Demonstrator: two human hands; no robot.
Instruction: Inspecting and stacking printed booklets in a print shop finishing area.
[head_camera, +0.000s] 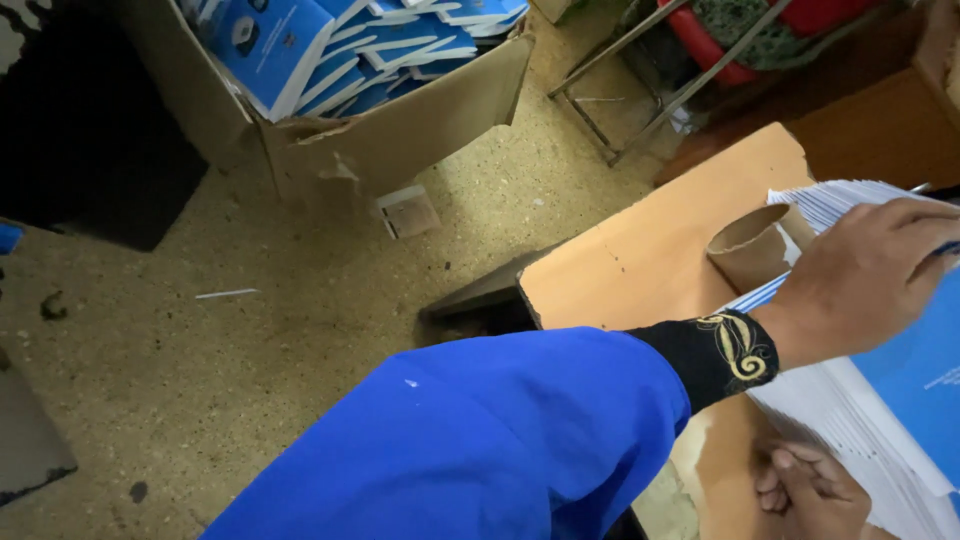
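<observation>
Speckled floor behind, the left hand (870, 280) presses a floppy paper stack (860, 400), right hand's (810, 495) fingers curled beneath its edge.

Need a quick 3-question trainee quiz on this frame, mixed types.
1. True or false: the left hand rests on the stack of blue-and-white printed sheets.
2. Which lies beside that stack: A) brown cardboard tube B) glass jar C) metal can?
3. Fill in: the torn brown cardboard box on the speckled floor holds blue-and-white ____.

Key: 1 true; 2 A; 3 booklets. The right hand sits low at the stack's edge.
</observation>
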